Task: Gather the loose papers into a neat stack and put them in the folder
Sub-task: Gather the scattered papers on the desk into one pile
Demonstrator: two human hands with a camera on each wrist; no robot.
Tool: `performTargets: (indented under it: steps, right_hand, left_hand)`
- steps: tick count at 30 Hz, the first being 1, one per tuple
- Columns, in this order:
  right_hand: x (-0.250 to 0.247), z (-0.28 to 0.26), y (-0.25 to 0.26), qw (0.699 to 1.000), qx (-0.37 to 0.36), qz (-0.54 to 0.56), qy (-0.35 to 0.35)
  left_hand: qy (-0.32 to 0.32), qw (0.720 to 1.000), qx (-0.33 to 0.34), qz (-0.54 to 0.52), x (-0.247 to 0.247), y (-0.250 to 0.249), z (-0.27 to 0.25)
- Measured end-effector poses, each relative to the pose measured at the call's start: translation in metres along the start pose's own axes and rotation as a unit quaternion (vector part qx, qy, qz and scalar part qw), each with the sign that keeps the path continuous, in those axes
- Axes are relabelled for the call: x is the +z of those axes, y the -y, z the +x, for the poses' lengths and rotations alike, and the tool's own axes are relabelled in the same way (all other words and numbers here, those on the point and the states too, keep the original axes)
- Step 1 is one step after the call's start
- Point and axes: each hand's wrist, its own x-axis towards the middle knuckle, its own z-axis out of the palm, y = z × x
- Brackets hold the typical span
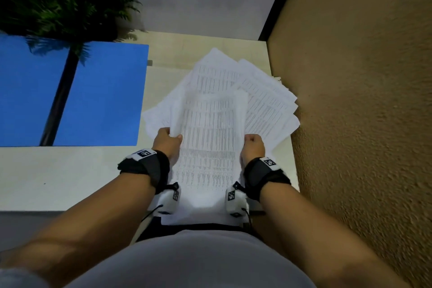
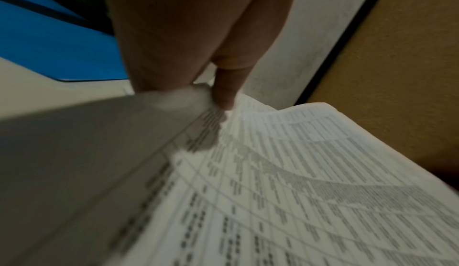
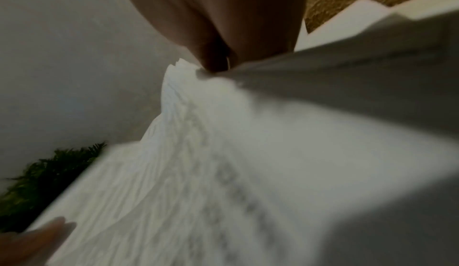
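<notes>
Crowding the papers [image 1: 217, 124] on their right is the brown textured wall [image 1: 350, 100], with the table's [image 1: 70, 175] pale top bare to their left; your blue folder [image 1: 98, 96] lies open beyond that, a fern [image 1: 58, 2] behind it; your left hand [image 1: 167, 141] pinches the papers' left edge, thumb on top; your right hand [image 1: 253, 146] curls round their right edge.

Both forearms reach forward, left hand [image 1: 167, 141] and right hand [image 1: 253, 147] pinching with curled fingers [image 2: 224, 89]
</notes>
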Motion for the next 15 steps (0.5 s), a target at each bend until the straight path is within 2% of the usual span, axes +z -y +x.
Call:
performTargets:
  steps: [3,5,7,9,11,13,15]
  right_hand:
    - [0.003,-0.007,-0.002,0.996,-0.011,0.027,0.089]
    - [0.003,-0.008,-0.006,0.992,-0.034,-0.012,0.125]
    - [-0.004,-0.004,-0.005,0.992,-0.048,0.005,0.113]
    - [-0.011,0.000,0.000,0.988,-0.045,0.067,0.129]
    - [-0.014,0.005,0.002,0.983,-0.039,0.116,0.140]
    - [-0.013,0.009,0.003,0.987,-0.025,0.136,0.079]
    - [-0.019,0.018,0.003,0.993,-0.008,0.096,-0.064]
  left_hand:
    - [-0.039,0.995,-0.033,0.091,0.009,-0.005,-0.004]
    - [-0.023,0.995,-0.037,0.093,0.013,-0.001,-0.007]
    - [-0.008,1.000,-0.009,-0.022,0.011,0.003,-0.011]
    - [0.030,0.987,-0.002,-0.158,0.004,0.006,-0.015]
    - [0.067,0.984,0.030,-0.165,-0.004,0.003,-0.021]
    - [0.041,0.992,0.078,-0.086,-0.012,0.001,-0.023]
    - [-0.008,0.994,0.106,-0.040,-0.021,0.002,-0.018]
